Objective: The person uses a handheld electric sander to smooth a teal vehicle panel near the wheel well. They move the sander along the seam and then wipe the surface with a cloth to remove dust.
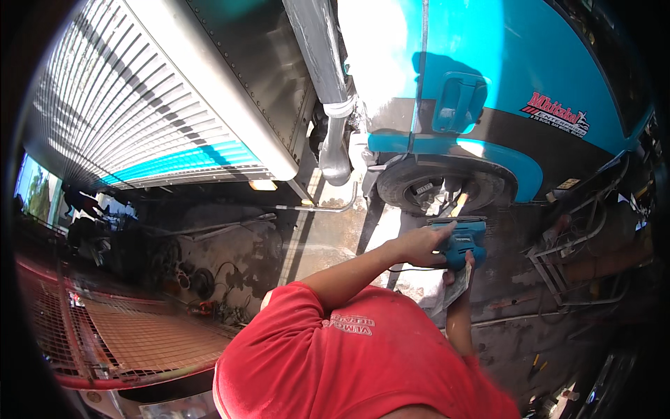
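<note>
A teal power sander is held in front of my chest, its flat dark pad on the far side. My left hand comes at it from the left, with its fingers closed against the sander's side and one finger reaching toward the pad. On the near side, my right hand grips the sander's body, partly hidden by it. A pale, creased, sheet-like piece hangs beside my right hand; I cannot tell whether it is part of the tool. A thin dark cord runs left under my left wrist.
Just ahead stands a teal and dark-grey truck cab with a wheel below its fender. A ribbed silver cargo body stands at the left. Metal frames lie at the right, and a red mesh rack stands at the lower left.
</note>
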{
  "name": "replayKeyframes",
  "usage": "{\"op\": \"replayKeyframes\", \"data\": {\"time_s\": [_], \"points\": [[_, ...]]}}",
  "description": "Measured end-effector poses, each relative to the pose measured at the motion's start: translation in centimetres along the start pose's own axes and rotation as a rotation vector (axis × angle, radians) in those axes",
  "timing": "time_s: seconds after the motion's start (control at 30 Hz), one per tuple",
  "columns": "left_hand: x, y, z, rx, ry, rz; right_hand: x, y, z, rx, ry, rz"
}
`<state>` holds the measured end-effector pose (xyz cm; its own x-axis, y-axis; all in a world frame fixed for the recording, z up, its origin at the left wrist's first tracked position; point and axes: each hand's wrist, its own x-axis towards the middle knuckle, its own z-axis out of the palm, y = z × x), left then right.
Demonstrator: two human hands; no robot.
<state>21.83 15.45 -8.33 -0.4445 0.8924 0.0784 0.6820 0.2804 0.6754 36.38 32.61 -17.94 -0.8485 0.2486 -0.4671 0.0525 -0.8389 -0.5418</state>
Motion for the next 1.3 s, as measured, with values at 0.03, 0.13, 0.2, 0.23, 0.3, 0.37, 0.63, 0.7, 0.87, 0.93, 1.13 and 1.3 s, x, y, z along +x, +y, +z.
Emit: {"op": "replayKeyframes", "data": {"time_s": [0.03,0.13,0.2,0.23,0.3,0.37,0.63,0.7,0.87,0.93,1.13,1.3], "points": [[0.2,-0.7,-1.8,0.031,0.223,0.102,-0.7,-0.5,-1.2,-0.054,0.003,-0.100],[2.2,-3.9,-10.6,0.471,0.756,-0.002,-3.7,-2.3,-5.0,-0.192,0.093,-0.233],[3.9,-5.4,-18.2,0.571,1.006,0.041,-5.9,-2.5,-7.2,-0.199,0.222,-0.365],[5.0,-5.6,-22.1,0.572,1.061,0.028,-7.1,-2.4,-8.2,-0.148,0.290,-0.403],[7.3,-4.7,-29.7,0.661,1.100,0.029,-9.2,-2.3,-10.1,-0.076,0.432,-0.481],[9.9,-2.2,-35.9,0.808,1.294,0.094,-10.3,-2.7,-11.5,-0.046,0.502,-0.474],[13.4,-2.4,-38.0,0.807,1.515,-0.032,-11.8,-3.1,-13.8,0.068,0.586,-0.326],[13.2,-6.0,-35.5,0.886,1.441,-0.049,-12.0,-3.2,-14.0,0.061,0.620,-0.247],[11.5,-14.0,-28.4,0.859,1.400,0.005,-11.7,-3.2,-14.0,-0.188,0.602,-0.361],[10.4,-16.2,-25.3,0.782,1.366,-0.014,-11.4,-3.2,-13.8,-0.234,0.584,-0.409],[7.8,-16.1,-18.7,0.711,1.289,-0.185,-10.7,-4.4,-12.5,-0.152,0.426,-0.370],[12.2,-8.0,-28.4,0.827,1.170,-0.178,-11.5,-5.4,-10.4,-0.311,0.469,-0.374]]}}
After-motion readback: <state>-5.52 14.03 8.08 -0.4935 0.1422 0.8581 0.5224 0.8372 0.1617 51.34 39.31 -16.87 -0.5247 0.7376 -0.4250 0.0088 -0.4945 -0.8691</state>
